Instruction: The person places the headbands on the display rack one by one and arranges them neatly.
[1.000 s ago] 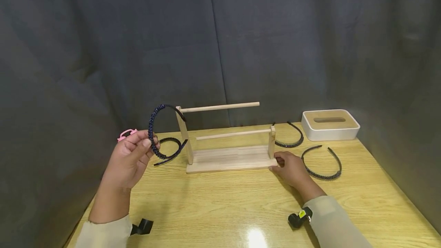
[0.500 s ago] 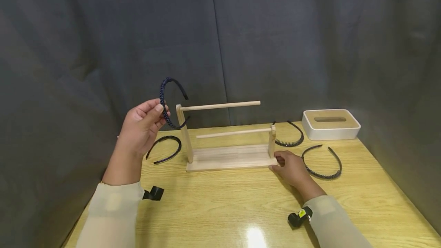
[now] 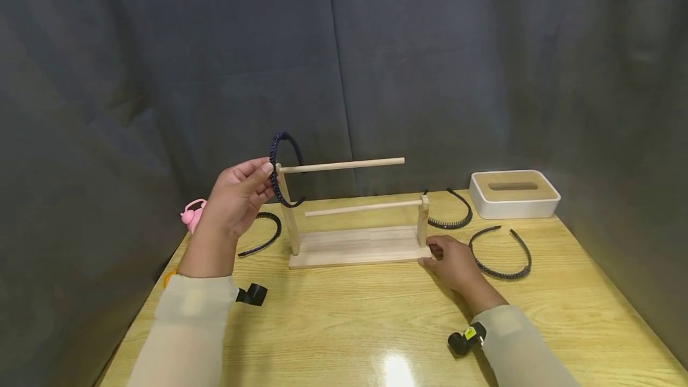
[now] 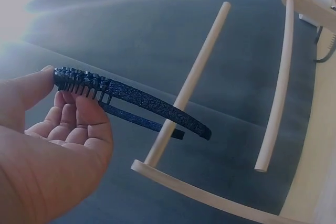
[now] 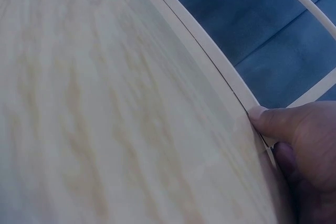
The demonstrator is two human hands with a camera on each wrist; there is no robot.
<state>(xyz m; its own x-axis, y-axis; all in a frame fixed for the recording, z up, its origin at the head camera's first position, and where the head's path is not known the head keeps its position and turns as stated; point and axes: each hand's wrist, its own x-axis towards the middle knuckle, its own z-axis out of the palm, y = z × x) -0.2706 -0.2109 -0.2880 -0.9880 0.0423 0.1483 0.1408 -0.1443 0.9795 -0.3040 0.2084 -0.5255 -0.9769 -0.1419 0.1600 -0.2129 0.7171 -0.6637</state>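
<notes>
The left grip (image 3: pixel 236 197) pinches a headband (image 4: pixel 147 101) just beside the upper rod (image 3: pixel 344 165), hanging seemingly underway, while the right grip (image 3: pixel 454 263) holds the stand (image 3: pixel 360 245) and three other headbands (image 3: pixel 505 277) lie nearby, unhung.

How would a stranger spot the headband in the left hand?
On the yellow table stands a pale wooden two-bar rack. By its left upright, the left hand pinches a dark-blue, curved, toothed headband. It alone is raised; other dark headbands lie on the table.

Four headbands (image 4: pixel 128 94), one rack (image 3: pixel 360 245)
</notes>
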